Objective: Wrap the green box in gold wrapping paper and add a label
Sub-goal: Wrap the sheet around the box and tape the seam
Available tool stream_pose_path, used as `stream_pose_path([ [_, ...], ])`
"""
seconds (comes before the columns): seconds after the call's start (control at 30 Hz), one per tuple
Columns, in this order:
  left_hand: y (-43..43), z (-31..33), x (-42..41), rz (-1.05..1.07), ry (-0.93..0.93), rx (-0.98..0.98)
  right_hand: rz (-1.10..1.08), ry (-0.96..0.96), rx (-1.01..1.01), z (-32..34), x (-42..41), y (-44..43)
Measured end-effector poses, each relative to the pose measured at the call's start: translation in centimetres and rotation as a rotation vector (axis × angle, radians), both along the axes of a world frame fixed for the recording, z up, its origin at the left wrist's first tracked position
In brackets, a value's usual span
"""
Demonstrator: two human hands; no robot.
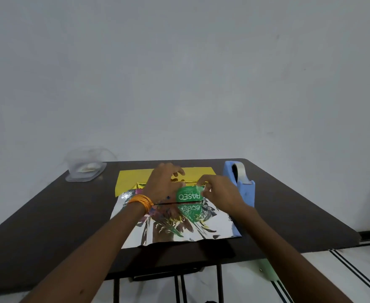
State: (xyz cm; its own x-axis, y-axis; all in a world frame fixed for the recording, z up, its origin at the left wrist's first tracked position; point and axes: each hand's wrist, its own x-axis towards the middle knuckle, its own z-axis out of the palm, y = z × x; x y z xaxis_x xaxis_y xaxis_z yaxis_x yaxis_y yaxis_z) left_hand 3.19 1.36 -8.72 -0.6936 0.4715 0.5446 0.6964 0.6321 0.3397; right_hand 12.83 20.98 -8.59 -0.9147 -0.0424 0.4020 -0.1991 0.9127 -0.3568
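A green box (188,196) with white lettering lies on a sheet of wrapping paper (179,226), whose shiny silver side faces up near me and mirrors the box. The paper's gold side (131,177) shows at the far edge, folded up behind the box. My left hand (163,184) rests on the box's left end with its fingers curled over the far gold flap. At the box's right end, my right hand (218,192) pinches the paper at the top corner. No label is visible.
A blue tape dispenser (242,182) stands just right of the paper, close to my right hand. A clear plastic container (84,168) sits at the dark table's (48,215) far left corner. The near table edge runs just below the paper.
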Motion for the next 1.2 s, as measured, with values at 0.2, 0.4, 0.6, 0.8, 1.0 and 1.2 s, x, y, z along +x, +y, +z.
stream_pose_path([
  [0.2, 0.0, -1.2, -0.6, -0.019, 0.062, 0.014, 0.07, 0.01, 0.113, -0.4, -1.5, -0.2],
  [0.4, 0.3, -1.3, -0.5, -0.009, 0.083, 0.026, 0.051, 0.082, 0.129, 0.0, -2.2, -0.4],
  [0.6, 0.5, -1.5, -0.4, 0.006, 0.094, 0.034, 0.0, 0.125, 0.188, -0.6, -3.3, -0.6],
  [0.8, 0.5, -1.7, -0.4, 0.015, 0.101, 0.035, -0.033, 0.147, 0.272, -0.9, -4.4, -0.9],
  [1.0, 0.4, -1.8, -0.6, -0.006, 0.104, 0.021, -0.162, 0.139, 0.307, -1.0, -5.4, -0.9],
  [1.2, 0.1, -1.9, -0.8, -0.035, 0.081, 0.026, -0.236, 0.055, 0.202, -0.6, -5.1, 1.0],
])
